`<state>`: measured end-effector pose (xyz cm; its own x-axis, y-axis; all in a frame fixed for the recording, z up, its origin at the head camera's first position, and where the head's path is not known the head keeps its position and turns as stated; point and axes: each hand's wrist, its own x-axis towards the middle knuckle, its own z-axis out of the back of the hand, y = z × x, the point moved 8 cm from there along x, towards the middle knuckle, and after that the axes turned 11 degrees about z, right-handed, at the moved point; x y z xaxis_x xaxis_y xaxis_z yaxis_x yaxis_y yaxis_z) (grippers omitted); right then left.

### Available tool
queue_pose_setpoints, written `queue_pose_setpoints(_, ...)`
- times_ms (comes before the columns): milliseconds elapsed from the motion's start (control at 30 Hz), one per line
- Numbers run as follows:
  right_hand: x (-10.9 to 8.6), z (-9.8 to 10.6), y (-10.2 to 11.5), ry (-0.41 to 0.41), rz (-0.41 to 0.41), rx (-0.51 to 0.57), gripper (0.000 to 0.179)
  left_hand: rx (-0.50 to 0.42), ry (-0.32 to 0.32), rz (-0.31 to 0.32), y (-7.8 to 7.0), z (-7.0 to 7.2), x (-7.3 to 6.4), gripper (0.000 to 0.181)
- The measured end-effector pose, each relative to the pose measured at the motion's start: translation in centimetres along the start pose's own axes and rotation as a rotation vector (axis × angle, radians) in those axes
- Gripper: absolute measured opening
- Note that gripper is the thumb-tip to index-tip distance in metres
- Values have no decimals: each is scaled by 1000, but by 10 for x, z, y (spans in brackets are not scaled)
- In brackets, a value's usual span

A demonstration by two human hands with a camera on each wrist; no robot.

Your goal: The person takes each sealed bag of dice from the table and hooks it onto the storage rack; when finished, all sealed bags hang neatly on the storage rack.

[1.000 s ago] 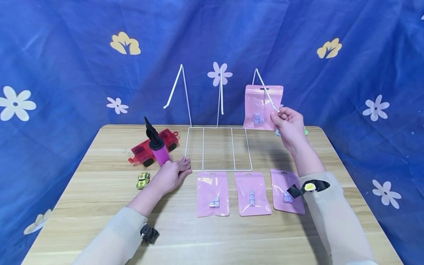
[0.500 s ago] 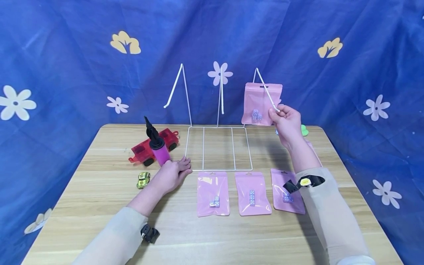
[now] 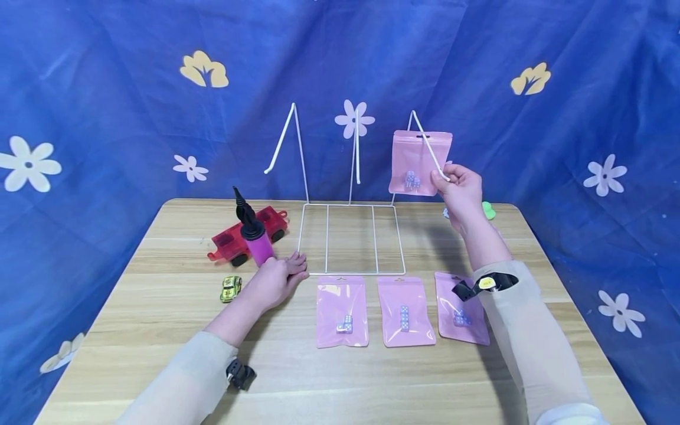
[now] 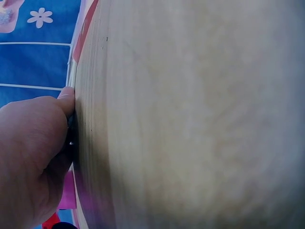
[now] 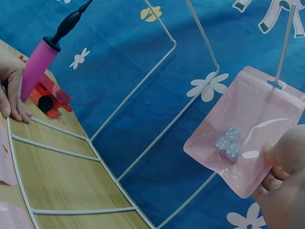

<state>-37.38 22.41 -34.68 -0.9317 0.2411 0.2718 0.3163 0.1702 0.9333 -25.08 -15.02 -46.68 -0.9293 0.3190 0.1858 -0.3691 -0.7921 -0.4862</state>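
Observation:
In the head view my right hand [image 3: 461, 192] pinches the lower right edge of a pink zip pouch [image 3: 411, 156] with several pale dice inside. The right arm of a white wire rack [image 3: 347, 205] runs through the pouch's hang hole, as the right wrist view also shows; the pouch [image 5: 238, 112] hangs tilted there. My left hand [image 3: 278, 277] rests with extended fingers on the rack's front left corner, down on the table. Three more pink pouches with dice lie in front of the rack: left [image 3: 340, 301], middle [image 3: 405, 292] and right [image 3: 451, 289].
A purple hand pump [image 3: 257, 242] with a black nozzle stands just behind my left hand. Behind it is a red toy wagon [image 3: 231, 242], and a yellow toy car [image 3: 231, 288] sits nearer. A green object [image 3: 488, 210] lies partly hidden beyond my right wrist. Blue cloth [image 3: 106, 118] hangs behind.
My right hand has moved slightly up and back with the pouch, which now sits higher along the rack's right arm. The left hand stays on the rack corner.

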Motion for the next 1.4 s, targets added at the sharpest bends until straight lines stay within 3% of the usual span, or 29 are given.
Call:
queue_pose_setpoints(167, 1, 7, 13, 54, 89, -107, 13, -3, 3, 18, 0, 0, 0, 30)
queue_pose_setpoints(267, -1, 16, 22, 104, 137, -155, 22, -4, 1, 20, 1, 0, 0, 30)
queue_pose_setpoints(433, -5, 38, 31, 166, 162, -271, 30, -7, 17, 29, 1, 0, 1, 30)
queue_pose_setpoints(700, -15, 87, 28, 245, 77, -507, 38, 5, 19, 30, 3, -1, 2, 30)
queue_pose_setpoints(800, -18, 110, 21, 257, 24, -545, 43, 6, 13, 21, 1, -1, 1, 30)
queue_pose_setpoints(1167, -29, 185, -12, 222, -96, -646, 52, 17, 14, 14, 0, 0, 1, 31)
queue_pose_setpoints(1400, -35, 213, -33, 208, -104, -841, 50, 27, 29, 19, 0, 0, 1, 32)
